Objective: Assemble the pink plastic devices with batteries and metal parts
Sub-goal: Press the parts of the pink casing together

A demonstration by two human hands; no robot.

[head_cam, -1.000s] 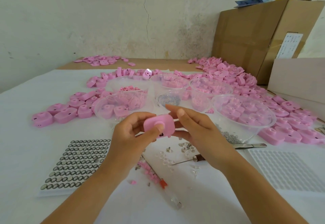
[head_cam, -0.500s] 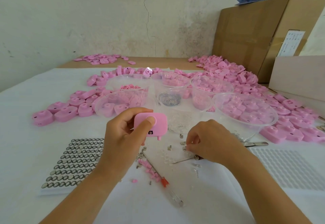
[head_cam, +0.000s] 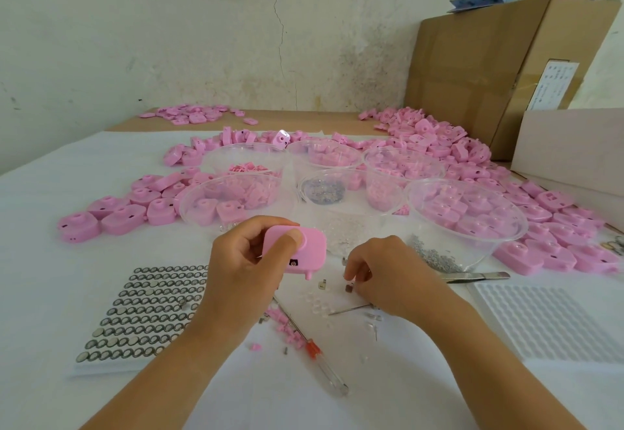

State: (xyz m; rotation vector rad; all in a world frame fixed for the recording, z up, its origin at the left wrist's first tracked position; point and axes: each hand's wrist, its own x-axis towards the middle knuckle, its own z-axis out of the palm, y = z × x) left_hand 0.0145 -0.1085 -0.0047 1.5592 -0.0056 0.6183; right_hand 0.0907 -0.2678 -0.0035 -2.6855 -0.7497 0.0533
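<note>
Near bench [head_cam: 40,277] front: left hand [head_cam: 243,267] grips pink device [head_cam: 312,249]; my right hand [head_cam: 391,274] over metal parts [head_cam: 322,284], grasp unclear; pinch one only.

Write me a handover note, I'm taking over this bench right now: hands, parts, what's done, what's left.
Left hand grips one pink device above the table.
Right hand is down at the loose metal parts, fingertips curled; whether it pinches one I cannot tell.
Battery tray lies left of the left hand; screwdriver between the forearms; tweezers right.
Done: nothing certain.
Left: probably fit a metal part and battery into the held device, then the shells in the bowls.
</note>
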